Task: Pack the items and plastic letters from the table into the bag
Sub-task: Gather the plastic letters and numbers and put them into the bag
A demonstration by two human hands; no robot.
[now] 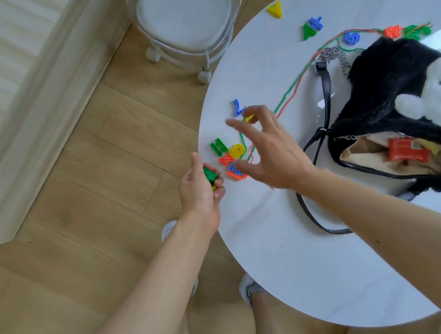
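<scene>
A green letter (pixel 210 175) with a yellow piece beneath it was clasped in the curled left hand (pixel 200 190), held just off the round table's (pixel 289 254) edge at nine o'clock. The right hand (pixel 268 148) was spread wide above a cluster of letters (pixel 230 156), a small yellow piece (pixel 249 118) seen at its fingertips; whether it was pinched could not be told. The black furry bag (pixel 385 102) lay unzipped at three o'clock, a red packet (pixel 407 151) inside. More letters were scattered toward twelve o'clock.
</scene>
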